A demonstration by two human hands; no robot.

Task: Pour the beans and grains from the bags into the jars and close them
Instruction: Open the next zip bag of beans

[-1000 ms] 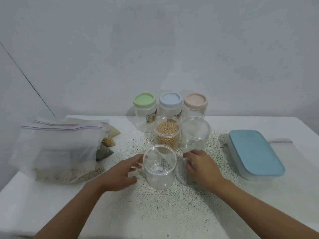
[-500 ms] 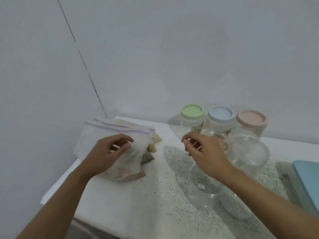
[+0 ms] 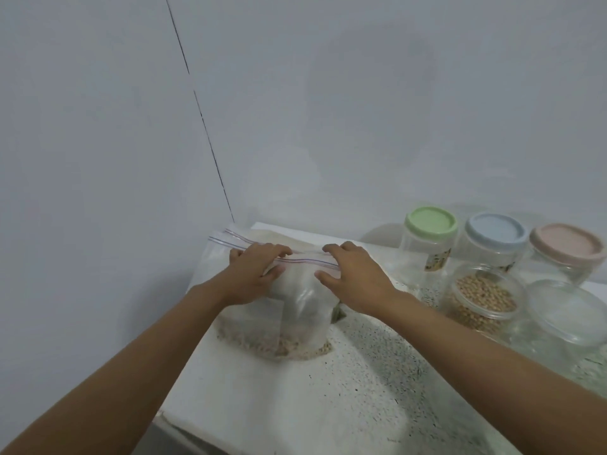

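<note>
A clear zip bag of pale grains stands on the white speckled table near its left edge. My left hand and my right hand both grip the bag's zip top, fingers curled over the seal. More bags lie behind it, mostly hidden. To the right, an open jar of beige beans stands next to an empty clear jar.
Three closed jars stand at the back: green lid, blue lid, pink lid. The wall corner is close on the left. The table's left and front edges fall off near my left forearm.
My view swung left toward the bags. My right hand left the jars and joined my left hand on the top of the grain bag.
</note>
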